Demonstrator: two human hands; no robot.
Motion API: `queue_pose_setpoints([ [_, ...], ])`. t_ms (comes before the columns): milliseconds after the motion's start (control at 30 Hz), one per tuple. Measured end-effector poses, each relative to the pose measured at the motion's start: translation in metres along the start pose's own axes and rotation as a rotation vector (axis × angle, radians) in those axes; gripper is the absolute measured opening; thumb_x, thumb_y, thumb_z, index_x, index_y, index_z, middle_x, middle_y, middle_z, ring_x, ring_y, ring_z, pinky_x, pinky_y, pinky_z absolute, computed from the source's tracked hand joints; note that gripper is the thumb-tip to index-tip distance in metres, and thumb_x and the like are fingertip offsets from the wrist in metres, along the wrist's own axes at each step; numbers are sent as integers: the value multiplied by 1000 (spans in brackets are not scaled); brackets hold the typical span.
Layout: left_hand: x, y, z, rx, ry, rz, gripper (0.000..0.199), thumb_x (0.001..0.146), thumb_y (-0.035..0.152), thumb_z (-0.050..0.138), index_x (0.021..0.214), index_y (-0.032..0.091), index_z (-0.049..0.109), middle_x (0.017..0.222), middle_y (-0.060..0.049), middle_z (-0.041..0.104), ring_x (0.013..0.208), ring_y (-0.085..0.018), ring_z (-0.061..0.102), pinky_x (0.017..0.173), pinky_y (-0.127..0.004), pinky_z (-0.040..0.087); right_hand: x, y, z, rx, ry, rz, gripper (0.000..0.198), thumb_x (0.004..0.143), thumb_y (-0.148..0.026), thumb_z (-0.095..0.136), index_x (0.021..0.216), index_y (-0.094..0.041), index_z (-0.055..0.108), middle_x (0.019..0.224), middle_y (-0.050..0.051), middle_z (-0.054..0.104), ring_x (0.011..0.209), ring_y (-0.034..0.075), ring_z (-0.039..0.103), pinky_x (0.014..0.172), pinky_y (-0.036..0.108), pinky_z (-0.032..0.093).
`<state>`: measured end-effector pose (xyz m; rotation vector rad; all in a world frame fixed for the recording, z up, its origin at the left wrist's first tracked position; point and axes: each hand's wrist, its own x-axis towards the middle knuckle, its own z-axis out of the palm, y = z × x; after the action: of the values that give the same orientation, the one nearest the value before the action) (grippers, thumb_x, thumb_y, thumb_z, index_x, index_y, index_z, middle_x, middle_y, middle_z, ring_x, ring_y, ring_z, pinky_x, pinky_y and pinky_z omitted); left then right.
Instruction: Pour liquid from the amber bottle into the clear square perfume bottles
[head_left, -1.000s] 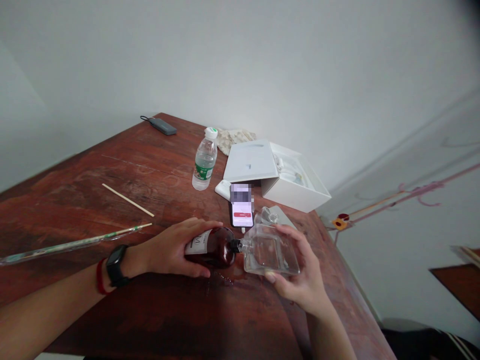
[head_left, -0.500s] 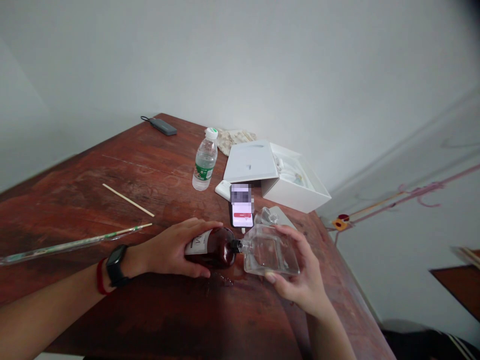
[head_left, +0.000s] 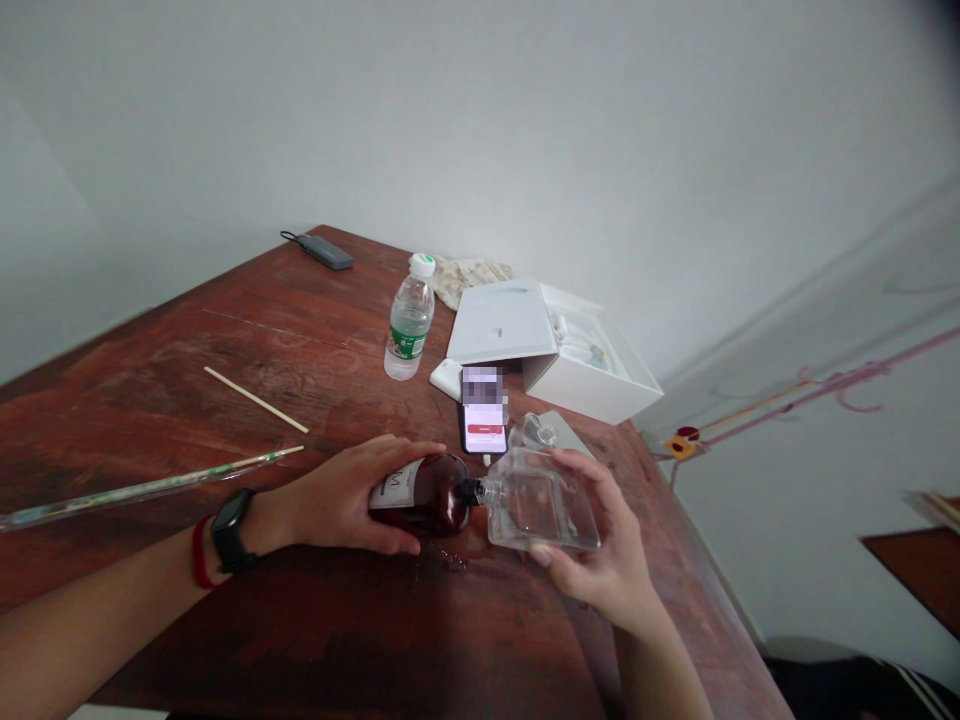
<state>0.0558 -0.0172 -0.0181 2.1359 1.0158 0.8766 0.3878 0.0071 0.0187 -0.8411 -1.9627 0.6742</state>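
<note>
Left of the left hand (head_left: 349, 495) and its fingers: a wrapped stick (head_left: 150, 490) on the bench (head_left: 337, 640), a loose stick (head_left: 255, 400) beyond it, both apart from the grip. Left fingers part-open, curled round the body of a brown bottle (head_left: 442, 495), thumb on the near side. Bottle on its side, neck rightward; held by the body, it seems, to leave the neck free. Beyond these fingers, upright, a water bottle (head_left: 409, 330). Drops (head_left: 454, 562) just right of the thumb. Between the two hands, farther off, a lit phone (head_left: 485, 430), perhaps placed for hands-free reading. Nearer, the brown bottle's black neck meets the neck of a clear bottle (head_left: 540, 500); whether one enters the other, cannot tell. Right hand (head_left: 611, 555): fingers spread across the clear bottle's broad body, likely keeping both necks aligned. Beyond them, a white box (head_left: 600, 385).
</note>
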Motion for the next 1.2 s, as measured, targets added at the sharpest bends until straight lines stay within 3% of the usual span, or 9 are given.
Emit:
queue_pose_setpoints([
  [433,1,1,-1,3,5,-6,97,82,61,91,163,37,44,142,-8,67,124,-36,67,111,-50,53,0,-1,-1,7,-6,-4,68,81,-38,85,143,-29,59,134,11,72,119,34,74,97,47,65],
  [933,0,0,-1,-16,8,20,96,82,59,92,162,38,42,144,-7,66,124,-36,67,112,-51,51,-3,4,-2,4,2,12,70,79,-39,88,143,-29,61,138,11,69,126,35,70,105,52,60],
  [1200,1,1,0,-3,9,4,97,82,61,91,162,37,43,142,-7,67,124,-36,67,112,-50,52,-2,2,-1,35,-3,7,70,79,-35,87,143,-31,61,137,8,71,124,33,72,103,47,62],
])
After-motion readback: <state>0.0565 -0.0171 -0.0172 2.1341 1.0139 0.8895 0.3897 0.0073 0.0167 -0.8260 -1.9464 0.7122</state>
